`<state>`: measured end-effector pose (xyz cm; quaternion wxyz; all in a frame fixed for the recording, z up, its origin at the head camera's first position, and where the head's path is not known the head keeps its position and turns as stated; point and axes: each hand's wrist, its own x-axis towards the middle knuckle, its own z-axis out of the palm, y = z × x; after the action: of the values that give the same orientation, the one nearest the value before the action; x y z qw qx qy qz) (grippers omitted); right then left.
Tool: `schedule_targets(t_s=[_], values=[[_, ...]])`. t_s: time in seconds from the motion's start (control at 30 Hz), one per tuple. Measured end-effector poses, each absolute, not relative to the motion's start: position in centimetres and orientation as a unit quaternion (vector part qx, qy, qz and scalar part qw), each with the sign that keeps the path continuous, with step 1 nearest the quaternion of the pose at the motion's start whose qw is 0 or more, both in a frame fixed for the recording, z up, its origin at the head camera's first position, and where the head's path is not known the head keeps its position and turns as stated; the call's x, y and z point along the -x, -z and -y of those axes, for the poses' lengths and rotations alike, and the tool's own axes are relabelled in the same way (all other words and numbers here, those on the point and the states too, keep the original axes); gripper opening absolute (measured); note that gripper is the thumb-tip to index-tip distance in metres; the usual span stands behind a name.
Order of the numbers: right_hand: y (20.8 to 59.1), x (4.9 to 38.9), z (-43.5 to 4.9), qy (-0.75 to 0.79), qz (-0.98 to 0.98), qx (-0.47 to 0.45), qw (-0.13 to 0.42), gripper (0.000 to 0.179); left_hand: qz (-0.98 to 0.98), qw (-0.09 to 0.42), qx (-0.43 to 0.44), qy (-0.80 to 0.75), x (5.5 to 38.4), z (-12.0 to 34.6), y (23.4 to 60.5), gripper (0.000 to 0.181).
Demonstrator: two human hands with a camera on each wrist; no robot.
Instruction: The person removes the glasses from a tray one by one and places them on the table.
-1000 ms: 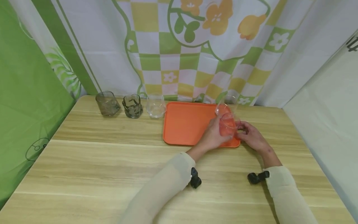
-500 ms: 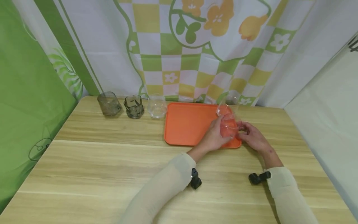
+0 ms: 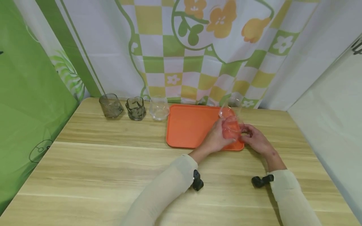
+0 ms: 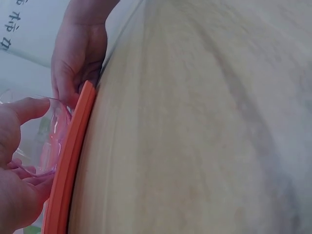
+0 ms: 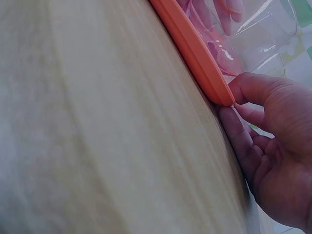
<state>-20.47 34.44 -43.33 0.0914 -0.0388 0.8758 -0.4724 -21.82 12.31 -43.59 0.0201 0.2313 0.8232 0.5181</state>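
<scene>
- Your left hand (image 3: 214,137) grasps a pink-looking clear glass (image 3: 231,128), thumb on the near side and fingers curled round it.
- That glass is over the right end of the orange tray (image 3: 188,125); you cannot tell whether its base touches.
- Your right hand (image 3: 255,139) pinches the tray's right edge near the front corner, just beside the glass.
- Behind the held glass you have another clear glass (image 3: 230,108) near the tray's back right corner.
- Left of the tray, a plain clear glass (image 3: 159,109), a dark grey glass (image 3: 136,110) and a wider grey glass (image 3: 110,106) stand in a row on your wooden table (image 3: 107,175).
- A checked curtain (image 3: 190,64) hangs behind.
</scene>
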Motion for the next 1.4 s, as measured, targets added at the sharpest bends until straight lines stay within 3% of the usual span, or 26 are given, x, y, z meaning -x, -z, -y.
schedule_targets(t_s=[0.83, 1.4], values=[[43.8, 20.5, -34.6, 0.485, -0.869, 0.056, 0.079, 0.062, -0.814, -0.009, -0.179, -0.553, 21.1, -8.2, 41.2, 0.082], [43.9, 20.6, -34.5, 0.484, -0.870, 0.048, 0.077, 0.063, -0.806, -0.010, -0.167, -0.568, 21.1, -1.2, 39.7, 0.094]])
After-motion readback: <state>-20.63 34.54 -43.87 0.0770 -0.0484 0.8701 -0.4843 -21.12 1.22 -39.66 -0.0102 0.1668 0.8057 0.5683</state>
